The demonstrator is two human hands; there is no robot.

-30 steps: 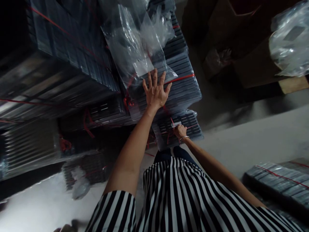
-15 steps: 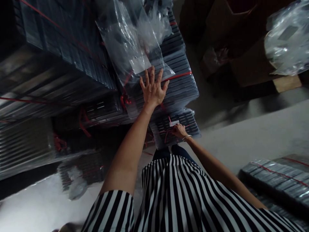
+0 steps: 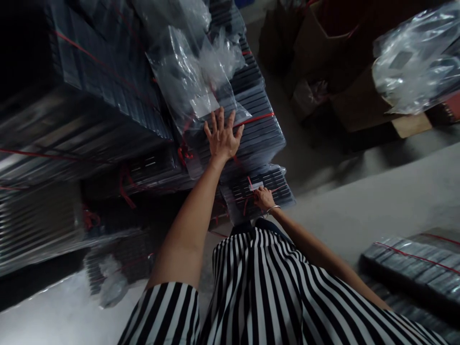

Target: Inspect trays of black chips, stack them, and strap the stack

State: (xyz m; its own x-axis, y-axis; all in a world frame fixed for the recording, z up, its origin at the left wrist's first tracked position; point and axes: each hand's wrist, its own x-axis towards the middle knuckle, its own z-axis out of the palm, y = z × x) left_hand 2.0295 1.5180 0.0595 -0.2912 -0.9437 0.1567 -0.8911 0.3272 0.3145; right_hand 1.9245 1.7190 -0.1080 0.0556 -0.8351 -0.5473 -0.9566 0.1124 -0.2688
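My left hand (image 3: 223, 136) lies flat with its fingers spread on top of a tall stack of dark, plastic-wrapped trays (image 3: 258, 139). Its fingertips touch the edge of a clear plastic bag (image 3: 179, 57) with a white label (image 3: 204, 104). Lower and nearer to my body, a smaller bundle of slotted black trays (image 3: 278, 184) is tied with red string (image 3: 245, 207). My right hand (image 3: 265, 198), with a bracelet on the wrist, has its fingers closed on the string over this bundle, beside a small white label (image 3: 256, 186). The fingertips are partly hidden.
Large wrapped stacks (image 3: 108, 72) tied with red string rise on the left. Cardboard boxes (image 3: 352, 108) and a clear plastic bag of goods (image 3: 406, 67) stand at the upper right. Another wrapped bundle (image 3: 406, 263) lies on the lower right. Grey floor (image 3: 359, 191) shows between them.
The view has shifted a little, so the stacks and boxes appear slightly farther left. My left hand still lies flat on the stack, and my right hand still grips at the small bundle.
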